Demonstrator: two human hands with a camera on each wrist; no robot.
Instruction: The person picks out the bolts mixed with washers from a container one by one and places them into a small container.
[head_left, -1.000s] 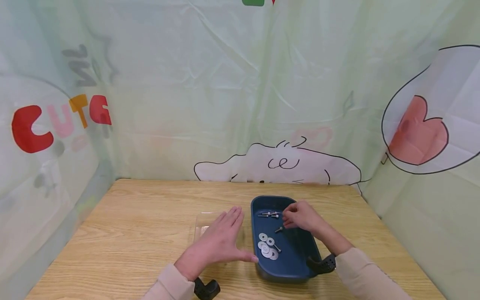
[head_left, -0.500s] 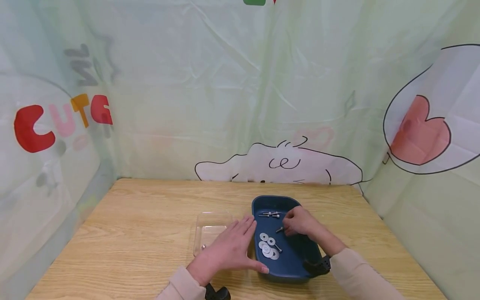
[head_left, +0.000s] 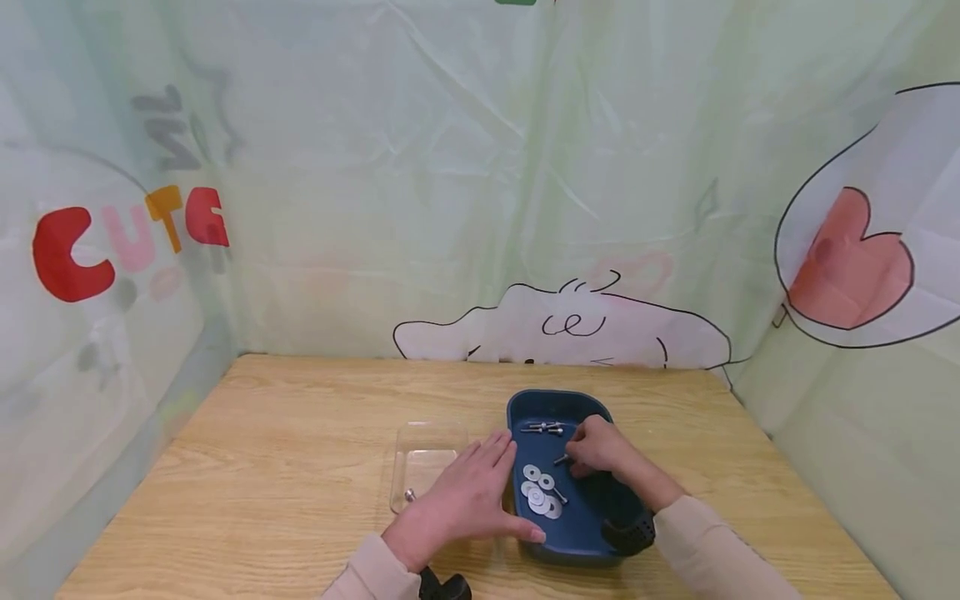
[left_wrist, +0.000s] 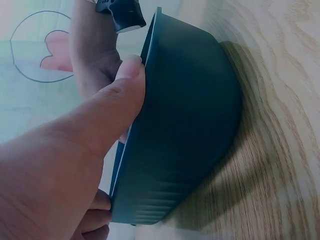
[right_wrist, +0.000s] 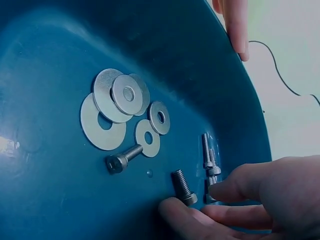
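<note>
Inside the blue tray [head_left: 581, 518] on the table [head_left: 300, 450], a threaded bolt [right_wrist: 182, 185] lies near washers [right_wrist: 106, 107], right at the right hand [head_left: 595, 446], whose grip I cannot tell, while the left hand [head_left: 472, 498], spread wide, touches the tray.

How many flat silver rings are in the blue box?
6 washers that I can see, all on the floor of the blue box: four overlap in a pile, and two more lie beside it. Others could be hidden under the pile.

Ridged metal bolt [right_wrist: 183, 186] — smooth plastic tray [head_left: 588, 517]
</note>
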